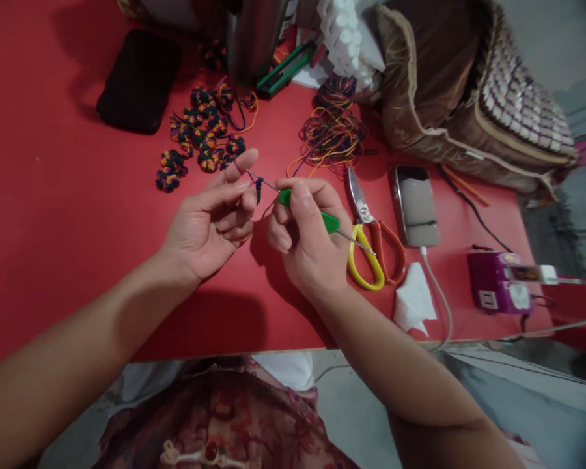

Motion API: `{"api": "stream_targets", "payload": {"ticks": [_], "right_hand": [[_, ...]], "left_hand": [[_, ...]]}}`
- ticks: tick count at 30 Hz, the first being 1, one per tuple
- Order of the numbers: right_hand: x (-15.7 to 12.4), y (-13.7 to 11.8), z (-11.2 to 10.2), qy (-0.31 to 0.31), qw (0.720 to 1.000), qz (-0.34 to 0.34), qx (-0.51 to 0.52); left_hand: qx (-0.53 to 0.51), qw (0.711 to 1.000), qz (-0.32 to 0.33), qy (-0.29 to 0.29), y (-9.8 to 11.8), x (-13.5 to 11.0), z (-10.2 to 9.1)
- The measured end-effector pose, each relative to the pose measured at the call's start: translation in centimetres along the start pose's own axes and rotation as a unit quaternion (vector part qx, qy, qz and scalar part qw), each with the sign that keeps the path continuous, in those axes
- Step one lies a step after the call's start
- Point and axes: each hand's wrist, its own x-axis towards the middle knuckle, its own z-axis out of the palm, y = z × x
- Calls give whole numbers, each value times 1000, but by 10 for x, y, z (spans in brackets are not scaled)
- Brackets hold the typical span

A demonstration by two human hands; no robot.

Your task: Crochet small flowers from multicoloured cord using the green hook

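Observation:
My right hand is closed around the green grip of a crochet hook; its thin metal shaft points left toward my other hand. Between the thumb and fingers of my left hand is a small dark piece of crochet, with yarn looped over the raised index finger. The hook's tip meets the yarn just above this piece. Behind my hands lies a loose tangle of multicoloured yarn. Several small crocheted flowers in dark blue, orange and purple sit beyond my left hand.
Scissors with yellow and orange handles lie right of my right hand. Further right are a phone on a cable, crumpled tissue and a purple box. A black case, green cutter and brown bag stand behind.

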Motion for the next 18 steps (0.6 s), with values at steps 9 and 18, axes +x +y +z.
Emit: {"api": "stream_targets", "payload": {"ticks": [9,18], "right_hand": [[0,-3,6,-19,999,34,12],[-2,-4,4,-5,1000,0,-31]], "left_hand": [[-24,1000,14,-14,-1,1,-3],[-23,997,27,-65,1,1,-3]]}}
